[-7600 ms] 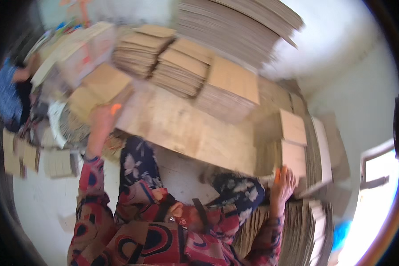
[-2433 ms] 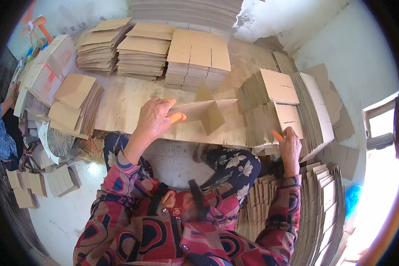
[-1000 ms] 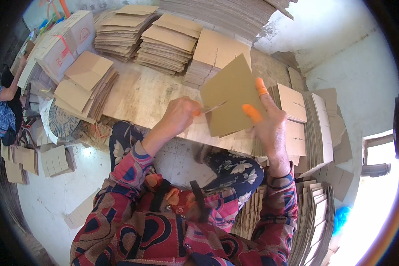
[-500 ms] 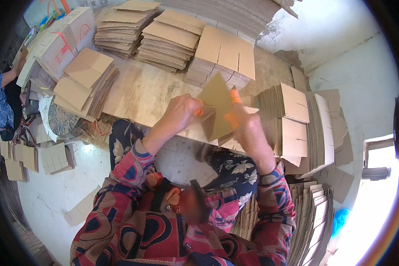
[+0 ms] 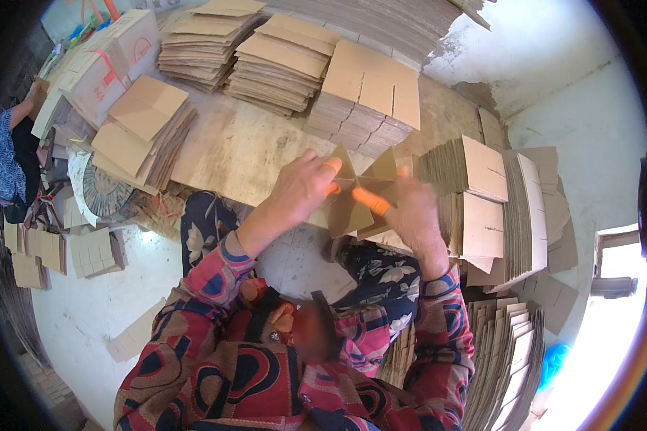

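Over the near edge of the wooden bench, brown cardboard divider pieces (image 5: pixel 349 208) stand crossed, their panels fanning out from a middle line. My left hand (image 5: pixel 302 188) grips the left panels, with orange covers on its fingertips. From the right, my right hand (image 5: pixel 415 214) pinches the other panels; one orange-covered finger reaches to where the pieces cross. This hand is slightly blurred, and part of its grip is hidden. Just right of it, slotted cardboard sheets (image 5: pixel 482 197) stand packed on edge.
Stacked slotted cardboard (image 5: pixel 370 75) lies beyond my hands on the bench (image 5: pixel 226 154), beside looser stacks (image 5: pixel 284 54). A large carton (image 5: pixel 111 65) stands far left, near another person's patterned sleeve (image 5: pixel 7 158). Folded dividers (image 5: pixel 499 359) are packed at lower right.
The cardboard has turned and spread from a mostly flat diamond into crossed panels. My right hand's fingers have come down and inward toward the crossing.
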{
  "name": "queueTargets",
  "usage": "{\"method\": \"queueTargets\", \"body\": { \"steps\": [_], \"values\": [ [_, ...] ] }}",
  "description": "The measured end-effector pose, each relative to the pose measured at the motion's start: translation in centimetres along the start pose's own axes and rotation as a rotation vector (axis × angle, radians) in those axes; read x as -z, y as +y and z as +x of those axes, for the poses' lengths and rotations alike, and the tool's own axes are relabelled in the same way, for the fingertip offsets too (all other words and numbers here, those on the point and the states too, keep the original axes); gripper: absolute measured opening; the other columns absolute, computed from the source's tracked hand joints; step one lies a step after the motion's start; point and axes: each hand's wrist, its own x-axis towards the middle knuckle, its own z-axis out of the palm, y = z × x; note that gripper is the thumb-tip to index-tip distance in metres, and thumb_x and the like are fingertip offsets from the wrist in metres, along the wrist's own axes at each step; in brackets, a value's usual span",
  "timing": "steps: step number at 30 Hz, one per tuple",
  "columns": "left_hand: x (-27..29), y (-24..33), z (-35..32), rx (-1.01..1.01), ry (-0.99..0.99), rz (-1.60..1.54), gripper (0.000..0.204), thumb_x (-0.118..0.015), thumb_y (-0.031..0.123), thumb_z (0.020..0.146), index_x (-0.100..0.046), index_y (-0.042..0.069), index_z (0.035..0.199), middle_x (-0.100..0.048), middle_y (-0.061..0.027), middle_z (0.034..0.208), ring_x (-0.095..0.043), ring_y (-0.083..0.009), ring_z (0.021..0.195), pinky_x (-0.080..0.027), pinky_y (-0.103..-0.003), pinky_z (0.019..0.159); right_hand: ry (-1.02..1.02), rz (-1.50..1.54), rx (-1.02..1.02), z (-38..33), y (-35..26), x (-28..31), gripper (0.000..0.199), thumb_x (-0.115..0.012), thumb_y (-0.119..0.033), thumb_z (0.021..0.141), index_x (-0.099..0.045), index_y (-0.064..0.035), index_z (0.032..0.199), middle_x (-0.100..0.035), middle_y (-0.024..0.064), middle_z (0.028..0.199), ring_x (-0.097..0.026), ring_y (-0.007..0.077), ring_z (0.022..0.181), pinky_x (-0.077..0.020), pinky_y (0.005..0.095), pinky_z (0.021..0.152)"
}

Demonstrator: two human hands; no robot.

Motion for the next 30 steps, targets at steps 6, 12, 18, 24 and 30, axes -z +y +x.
{"method": "queueTargets", "body": {
  "steps": [6,12,18,24,30],
  "values": [
    [0.1,-0.7,-0.2,-0.051,-0.01,-0.008,0.041,-0.075,0.006,0.071,-0.057,-0.001,0.107,-0.063,-0.0134,0.096,-0.057,-0.0293,0.084,-0.05,-0.037,0.069,-0.071,0.119,0.025,-1.8,-0.1,-1.9,0.041,-0.068,-0.021,0.082,-0.054,0.005,0.111,-0.064,0.0247,0.076,-0.063,0.0412,0.075,-0.0478,0.0474,0.07],
    [2.1,1.3,0.5,-0.195,-0.024,0.072,0.041,-0.071,0.007,0.072,-0.058,0.0,0.11,-0.057,-0.0132,0.115,-0.053,-0.0264,0.099,-0.047,-0.038,0.08,0.14,0.262,0.148,-3.5,0.8,-2.6,0.042,-0.064,-0.007,0.081,-0.054,-0.0001,0.121,-0.061,0.0224,0.073,-0.062,0.0383,0.065,-0.0475,0.0454,0.056],
    [2.5,-0.8,-1.6,-0.183,-0.266,0.123,0.011,-0.064,0.013,0.076,-0.059,0.005,0.081,-0.061,-0.0076,0.078,-0.057,-0.0244,0.081,-0.046,-0.036,0.074,-0.036,0.185,0.074,-3.2,-1.6,-0.3,0.058,-0.075,-0.021,0.079,-0.053,-0.0003,0.128,-0.066,0.0231,0.087,-0.065,0.0409,0.078,-0.0512,0.0456,0.066],
    [2.8,-1.3,-1.5,-0.174,-0.196,0.081,0.011,-0.065,0.01,0.073,-0.055,0.007,0.075,-0.058,-0.007,0.069,-0.057,-0.0257,0.078,-0.046,-0.036,0.071,-0.119,0.073,-0.15,-1.5,-4.3,-2.1,0.062,-0.074,-0.022,0.079,-0.047,-0.0004,0.131,-0.067,0.0208,0.084,-0.065,0.0412,0.077,-0.0508,0.0473,0.065],
    [3.2,-1.0,-2.1,-0.104,-0.243,0.138,0.023,-0.065,0.008,0.075,-0.056,0.007,0.097,-0.06,-0.008,0.078,-0.058,-0.0255,0.081,-0.047,-0.036,0.07,-0.136,0.379,0.157,-1.5,-3.4,-3.2,0.023,-0.063,-0.004,0.078,-0.062,-0.006,0.101,-0.063,0.0247,0.076,-0.062,0.0439,0.078,-0.0484,0.0486,0.065]
  ]
}}
